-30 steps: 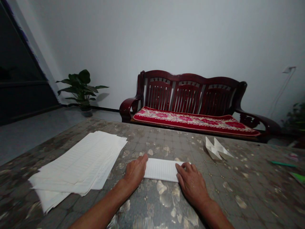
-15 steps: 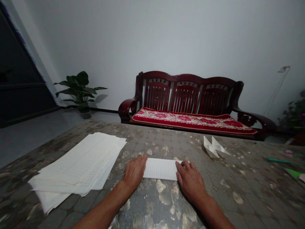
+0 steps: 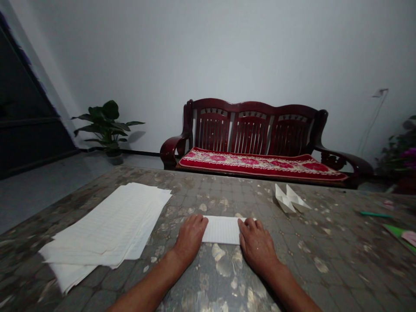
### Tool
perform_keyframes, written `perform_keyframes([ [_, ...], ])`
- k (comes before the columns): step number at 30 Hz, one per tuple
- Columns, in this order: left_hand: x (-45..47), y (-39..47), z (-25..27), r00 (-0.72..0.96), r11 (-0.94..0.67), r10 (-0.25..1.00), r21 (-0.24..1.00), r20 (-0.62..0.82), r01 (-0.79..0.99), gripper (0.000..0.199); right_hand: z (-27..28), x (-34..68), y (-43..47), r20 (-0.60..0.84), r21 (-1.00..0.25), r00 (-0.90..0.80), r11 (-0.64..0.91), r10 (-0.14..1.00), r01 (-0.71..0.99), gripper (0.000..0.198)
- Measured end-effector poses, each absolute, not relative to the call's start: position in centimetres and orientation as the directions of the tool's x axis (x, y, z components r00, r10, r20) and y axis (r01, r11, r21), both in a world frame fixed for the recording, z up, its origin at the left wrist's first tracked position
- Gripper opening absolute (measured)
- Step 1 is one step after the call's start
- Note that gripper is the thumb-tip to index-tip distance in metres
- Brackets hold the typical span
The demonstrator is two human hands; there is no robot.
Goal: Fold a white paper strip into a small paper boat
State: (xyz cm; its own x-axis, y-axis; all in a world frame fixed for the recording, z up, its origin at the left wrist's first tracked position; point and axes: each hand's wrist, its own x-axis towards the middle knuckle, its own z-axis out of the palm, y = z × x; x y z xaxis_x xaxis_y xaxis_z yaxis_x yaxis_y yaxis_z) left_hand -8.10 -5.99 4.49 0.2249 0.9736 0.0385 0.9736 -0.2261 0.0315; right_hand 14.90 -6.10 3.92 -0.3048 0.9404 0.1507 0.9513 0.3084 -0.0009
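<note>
A folded sheet of lined white paper (image 3: 221, 229) lies as a narrow strip on the patterned tabletop in front of me. My left hand (image 3: 192, 236) is closed over its left end, thumb towards the far edge and fingers drawn together. At the right end my right hand (image 3: 256, 238) presses down, with its thumb and bent fingers on the paper. Both hands cover the strip's ends, so only its ruled middle shows. Folded white paper shapes (image 3: 290, 200) with upright points stand beyond my right hand.
A loose stack of lined paper sheets (image 3: 113, 221) lies on the table (image 3: 208, 186) to the left. At right are a green pen (image 3: 376, 214) and a green-and-pink item (image 3: 401, 236). Behind the table stand a wooden bench (image 3: 250, 130) and a potted plant (image 3: 107, 125).
My left hand has slid right along the paper and covers more of its left end. My right hand stays at the right end. The whole view has shifted slightly.
</note>
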Motion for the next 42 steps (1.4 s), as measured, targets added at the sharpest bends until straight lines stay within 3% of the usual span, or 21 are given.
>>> perform_keyframes([
  [6,-6.9,-6.6,2.7,0.344,-0.365,0.929,0.196,0.133,0.91,0.035,3.9,14.8,-6.2,0.151,0.004,-0.304,0.307,0.941,0.952,0.038],
  [10,-6.6,-6.8,2.1,0.39,-0.408,0.912,0.222,0.124,0.885,0.041,3.8,14.8,-6.2,0.152,0.007,-0.298,0.3,0.943,0.954,0.039],
  [14,-5.9,-7.4,2.3,0.387,-0.4,0.917,0.226,0.101,0.888,0.051,3.9,14.7,-6.2,0.138,0.021,-0.292,0.292,0.946,0.956,0.039],
  [22,-3.8,-7.1,2.5,0.22,-0.233,0.971,0.176,0.088,0.956,0.046,4.2,14.5,-6.4,0.129,0.034,-0.283,0.281,0.95,0.959,0.041],
  [29,-3.4,-6.9,1.6,0.2,-0.214,0.973,0.124,0.119,0.969,0.048,3.9,14.4,-6.7,0.188,0.02,-0.259,0.26,0.948,0.966,0.038],
  [35,-3.4,-6.6,1.8,0.196,-0.203,0.978,0.106,0.072,0.974,0.049,2.1,13.7,-7.1,0.359,-0.175,-0.373,0.454,0.856,0.874,0.04],
  [38,-3.5,-6.6,1.9,0.203,-0.206,0.978,0.097,0.038,0.974,0.05,1.0,11.6,-6.5,0.469,-0.324,-0.341,0.518,0.815,0.792,0.045],
  [40,-3.6,-6.5,1.8,0.213,-0.213,0.977,0.095,0.008,0.972,0.051,0.6,9.8,-5.5,0.459,-0.461,-0.286,0.501,0.841,0.733,0.05],
  [42,-3.7,-6.4,1.6,0.216,-0.213,0.976,0.106,-0.013,0.971,0.053,0.6,8.2,-4.2,0.355,-0.605,-0.236,0.414,0.905,0.68,0.056],
])
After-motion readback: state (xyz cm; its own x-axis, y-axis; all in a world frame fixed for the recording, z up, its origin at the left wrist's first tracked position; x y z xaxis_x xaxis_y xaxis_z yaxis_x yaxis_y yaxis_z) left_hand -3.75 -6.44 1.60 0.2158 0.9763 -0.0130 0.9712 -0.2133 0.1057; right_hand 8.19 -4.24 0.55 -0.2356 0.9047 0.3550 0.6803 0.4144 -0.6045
